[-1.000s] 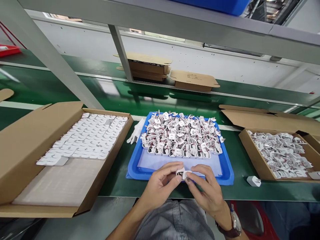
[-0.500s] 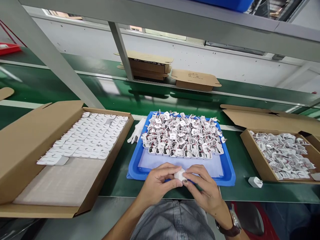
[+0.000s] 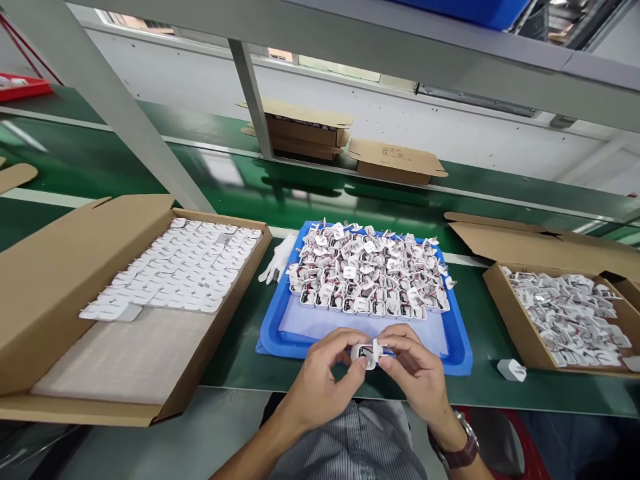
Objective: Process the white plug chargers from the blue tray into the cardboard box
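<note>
My left hand [image 3: 327, 377] grips a small white charger housing [image 3: 369, 362], its open end facing right and dark parts and wires showing inside. Between the thumb and fingers of my right hand [image 3: 419, 375] is a white plug cap [image 3: 377, 348] with metal prongs, standing just off the housing's mouth. Both hands are over the front edge of a blue tray [image 3: 467, 363]. Rows of open white charger housings [image 3: 364, 305] fill the tray's back part, their caps hanging loose on red and dark wires.
At left, an open cardboard box [image 3: 187, 383] holds rows of closed white chargers [image 3: 190, 267]. Another cardboard box [image 3: 520, 327] at right contains jumbled white pieces with wires. A single charger [image 3: 511, 370] lies beside it. White gloves [image 3: 277, 260] lie left of the tray. A metal frame post [image 3: 125, 120] rises behind.
The white piece has been turned, so its open inside now shows. My right fingers now hold the cap by its prong side, apart from the housing. The view has shifted slightly.
</note>
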`<move>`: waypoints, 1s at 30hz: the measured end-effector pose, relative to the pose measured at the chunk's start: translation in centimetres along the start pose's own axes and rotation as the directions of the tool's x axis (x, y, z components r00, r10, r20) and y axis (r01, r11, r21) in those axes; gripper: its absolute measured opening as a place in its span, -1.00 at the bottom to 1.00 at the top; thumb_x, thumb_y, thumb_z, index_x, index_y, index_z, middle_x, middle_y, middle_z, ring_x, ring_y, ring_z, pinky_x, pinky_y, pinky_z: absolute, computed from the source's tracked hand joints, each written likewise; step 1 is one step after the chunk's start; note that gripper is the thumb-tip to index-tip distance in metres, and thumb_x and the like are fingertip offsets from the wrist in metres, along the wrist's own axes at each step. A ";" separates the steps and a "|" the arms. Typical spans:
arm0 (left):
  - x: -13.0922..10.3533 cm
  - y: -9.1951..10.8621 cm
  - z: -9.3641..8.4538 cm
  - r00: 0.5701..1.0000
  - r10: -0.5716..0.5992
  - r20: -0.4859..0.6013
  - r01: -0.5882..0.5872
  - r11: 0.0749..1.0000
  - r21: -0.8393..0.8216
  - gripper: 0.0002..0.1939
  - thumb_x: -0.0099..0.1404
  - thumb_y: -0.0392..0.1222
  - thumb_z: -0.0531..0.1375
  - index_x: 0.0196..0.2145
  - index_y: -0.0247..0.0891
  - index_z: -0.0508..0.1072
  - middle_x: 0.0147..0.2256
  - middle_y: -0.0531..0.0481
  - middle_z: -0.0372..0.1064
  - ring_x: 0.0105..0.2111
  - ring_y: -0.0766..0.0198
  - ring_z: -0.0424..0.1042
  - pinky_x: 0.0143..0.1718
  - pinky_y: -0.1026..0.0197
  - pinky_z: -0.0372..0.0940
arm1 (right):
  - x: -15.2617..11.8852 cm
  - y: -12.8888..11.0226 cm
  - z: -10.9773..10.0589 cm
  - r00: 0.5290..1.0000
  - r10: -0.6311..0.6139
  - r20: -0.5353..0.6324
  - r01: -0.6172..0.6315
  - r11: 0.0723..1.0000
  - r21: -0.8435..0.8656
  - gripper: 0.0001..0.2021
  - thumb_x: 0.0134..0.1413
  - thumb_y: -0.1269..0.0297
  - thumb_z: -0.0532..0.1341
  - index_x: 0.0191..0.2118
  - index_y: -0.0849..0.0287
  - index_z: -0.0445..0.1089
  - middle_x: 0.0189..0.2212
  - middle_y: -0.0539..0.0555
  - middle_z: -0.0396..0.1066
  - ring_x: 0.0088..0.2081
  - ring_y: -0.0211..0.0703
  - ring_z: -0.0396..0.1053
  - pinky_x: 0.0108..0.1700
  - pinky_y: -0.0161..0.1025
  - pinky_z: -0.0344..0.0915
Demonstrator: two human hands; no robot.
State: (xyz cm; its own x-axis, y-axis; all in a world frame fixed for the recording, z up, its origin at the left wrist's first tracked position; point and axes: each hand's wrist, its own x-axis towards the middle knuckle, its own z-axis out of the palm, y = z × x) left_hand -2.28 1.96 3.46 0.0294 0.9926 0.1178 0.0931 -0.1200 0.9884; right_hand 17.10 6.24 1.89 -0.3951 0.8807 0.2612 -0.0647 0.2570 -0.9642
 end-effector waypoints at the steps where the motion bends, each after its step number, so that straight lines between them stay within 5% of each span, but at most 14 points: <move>1: 0.0 0.1 0.1 1.000 -0.009 -0.002 0.009 1.000 0.011 -0.80 0.36 -0.30 0.20 -0.10 -0.25 0.58 -0.14 -0.13 0.54 -0.22 0.18 0.53 -0.24 0.21 0.42 | 0.0 -0.1 0.1 1.000 -0.014 -0.012 0.014 1.000 -0.015 -0.76 0.32 0.37 0.32 0.02 -0.09 0.58 -0.13 0.06 0.43 -0.08 -0.19 0.46 -0.06 -0.30 0.49; 9: 0.1 -0.1 0.5 0.995 -0.096 -0.003 0.096 0.994 -0.057 -0.87 0.39 -0.21 0.21 -0.23 -0.25 0.56 -0.23 -0.07 0.50 -0.42 0.30 0.43 -0.44 0.28 0.38 | -0.8 0.1 0.7 0.987 -0.155 -0.032 0.143 0.963 -0.229 -0.66 0.29 0.50 0.30 0.08 -0.06 0.53 -0.09 0.10 0.42 -0.03 -0.14 0.46 -0.04 -0.24 0.50; 13: -0.1 -0.7 1.0 0.994 -0.064 -0.089 0.055 0.993 -0.101 -0.88 0.37 -0.24 0.24 -0.26 -0.26 0.60 -0.25 -0.08 0.53 -0.36 0.26 0.49 -0.43 0.30 0.40 | -0.9 0.2 0.9 0.966 -0.260 0.002 0.247 0.913 -0.324 -0.61 0.27 0.57 0.28 0.12 0.01 0.48 -0.07 0.13 0.43 -0.01 -0.10 0.47 0.01 -0.18 0.50; 17: 0.1 -1.4 0.8 0.989 -0.062 -0.137 0.036 0.982 -0.185 -0.86 0.34 -0.23 0.30 -0.19 -0.23 0.68 -0.14 -0.16 0.58 -0.16 0.12 0.58 -0.28 0.25 0.49 | -0.7 0.1 0.8 0.944 -0.328 0.042 0.315 0.853 -0.416 -0.60 0.25 0.61 0.27 0.12 0.07 0.47 -0.06 0.15 0.45 -0.01 -0.09 0.48 0.02 -0.16 0.51; 21: 0.3 -1.5 -0.6 0.998 -0.064 -0.007 0.059 0.953 -0.296 -0.68 0.36 -0.13 0.34 0.04 -0.15 0.67 -0.03 -0.20 0.52 -0.02 0.06 0.55 -0.04 0.12 0.51 | -0.4 -0.2 0.7 0.936 -0.348 0.042 0.327 0.823 -0.466 -0.59 0.25 0.61 0.27 0.12 0.07 0.48 -0.08 0.17 0.47 -0.04 -0.03 0.50 -0.03 -0.10 0.53; 25: 0.2 -1.8 -1.5 0.985 -0.171 0.031 0.170 0.912 -0.373 -0.61 0.17 -0.11 0.50 -0.02 -0.09 0.70 -0.26 -0.02 0.44 -0.31 0.26 0.54 -0.21 0.21 0.52 | -0.3 -0.4 0.7 0.938 -0.342 0.056 0.326 0.817 -0.475 -0.52 0.23 0.61 0.27 0.17 0.00 0.48 -0.09 0.17 0.50 -0.06 0.04 0.51 -0.06 -0.03 0.53; 30: 0.3 -2.2 -1.2 0.976 -0.217 -0.012 0.194 0.895 -0.401 -0.61 0.04 -0.17 0.57 -0.13 -0.06 0.74 -0.27 0.05 0.39 -0.46 0.38 0.51 -0.34 0.27 0.50 | -0.5 -0.1 0.8 0.936 -0.316 0.157 0.353 0.822 -0.447 -0.41 0.25 0.64 0.24 0.28 -0.06 0.39 -0.04 0.18 0.49 -0.02 0.08 0.47 -0.03 0.02 0.50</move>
State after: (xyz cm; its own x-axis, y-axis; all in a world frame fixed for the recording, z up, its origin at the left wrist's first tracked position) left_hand -3.70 2.56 1.48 -0.0031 0.9951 -0.0985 -0.3105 0.0926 0.9460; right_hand 16.52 5.47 1.81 -0.4930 0.6802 0.5424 0.2172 0.6999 -0.6804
